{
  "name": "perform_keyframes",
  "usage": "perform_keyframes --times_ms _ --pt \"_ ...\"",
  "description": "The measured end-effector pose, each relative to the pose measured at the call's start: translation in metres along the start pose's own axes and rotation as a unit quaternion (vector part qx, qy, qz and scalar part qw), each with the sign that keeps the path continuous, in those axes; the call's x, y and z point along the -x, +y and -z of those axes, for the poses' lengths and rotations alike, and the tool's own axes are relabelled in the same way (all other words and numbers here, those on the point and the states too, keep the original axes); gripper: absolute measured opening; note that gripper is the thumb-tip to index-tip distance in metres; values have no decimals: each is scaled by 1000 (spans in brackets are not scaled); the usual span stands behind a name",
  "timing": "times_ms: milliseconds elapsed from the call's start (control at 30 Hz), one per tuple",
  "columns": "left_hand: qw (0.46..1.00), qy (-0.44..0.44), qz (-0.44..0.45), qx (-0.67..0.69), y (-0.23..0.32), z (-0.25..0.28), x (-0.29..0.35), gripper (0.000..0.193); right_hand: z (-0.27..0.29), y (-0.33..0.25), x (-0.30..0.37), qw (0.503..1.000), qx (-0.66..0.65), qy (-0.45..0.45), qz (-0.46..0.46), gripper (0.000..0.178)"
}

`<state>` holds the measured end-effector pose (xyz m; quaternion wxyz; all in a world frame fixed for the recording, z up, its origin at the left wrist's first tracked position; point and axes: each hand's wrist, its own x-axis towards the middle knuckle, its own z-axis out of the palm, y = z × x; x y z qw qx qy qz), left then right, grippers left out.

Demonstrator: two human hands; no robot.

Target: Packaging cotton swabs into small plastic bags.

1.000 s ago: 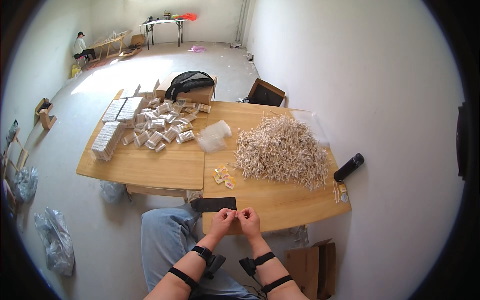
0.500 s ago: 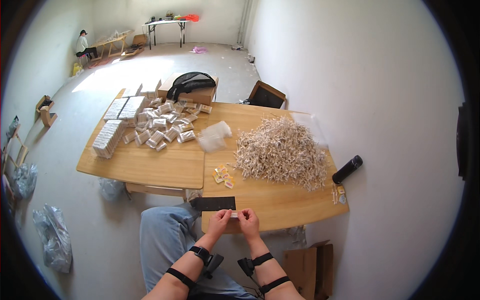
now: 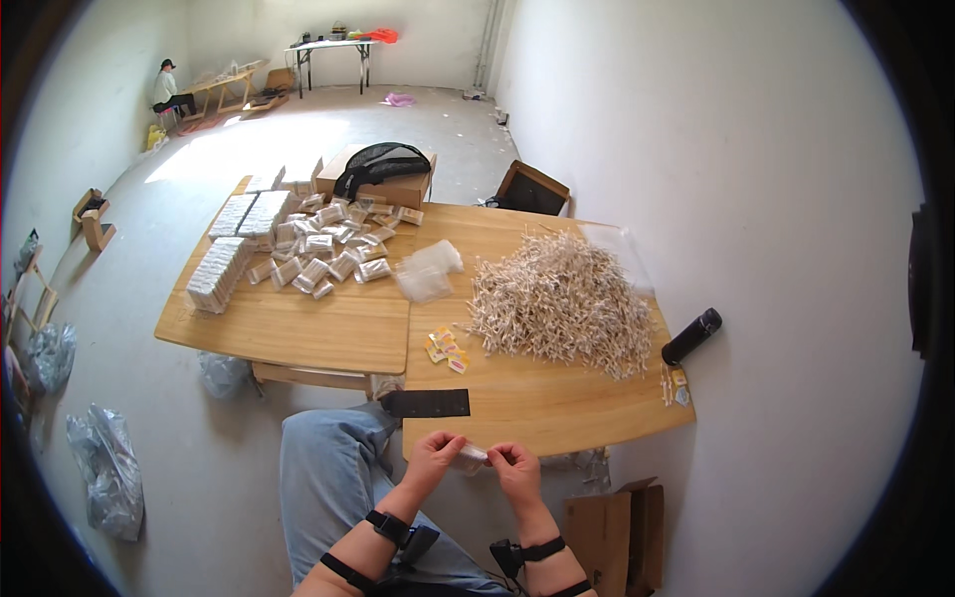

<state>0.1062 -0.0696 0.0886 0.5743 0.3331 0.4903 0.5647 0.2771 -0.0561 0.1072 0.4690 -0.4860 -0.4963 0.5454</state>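
Between my two hands, just off the table's near edge, is a small clear plastic packet (image 3: 471, 459). My left hand (image 3: 435, 461) pinches its left end, and the fingers of my right hand (image 3: 514, 468) are closed on its right end. What the packet contains is too small to make out. A black flat strip (image 3: 428, 402) lies just beyond my left hand at the table edge. Farther off are several yellow-and-white cards (image 3: 448, 350), a large heap of cotton swabs (image 3: 557, 303) on the right, and flat clear bags (image 3: 428, 271).
Filled packets (image 3: 318, 244) lie loose at the far left, beside neat stacks of them (image 3: 219, 274). A cardboard box with a black mesh item (image 3: 383, 169) stands behind. At the table's right edge is a black cylinder (image 3: 691, 336); an open carton (image 3: 617, 532) sits below right.
Both hands have come nearer to me and apart, the right one shifting rightward. More of the plastic packet now shows between them.
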Motion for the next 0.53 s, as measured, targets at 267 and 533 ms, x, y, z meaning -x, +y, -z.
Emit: perform_keyframes --times_ms 267,533 --pt "1000 7 -15 -5 9 -9 11 13 9 -7 14 997 60 12 36 6" --pt "998 10 -41 -53 11 -7 15 16 -3 -23 9 983 133 -34 123 10"
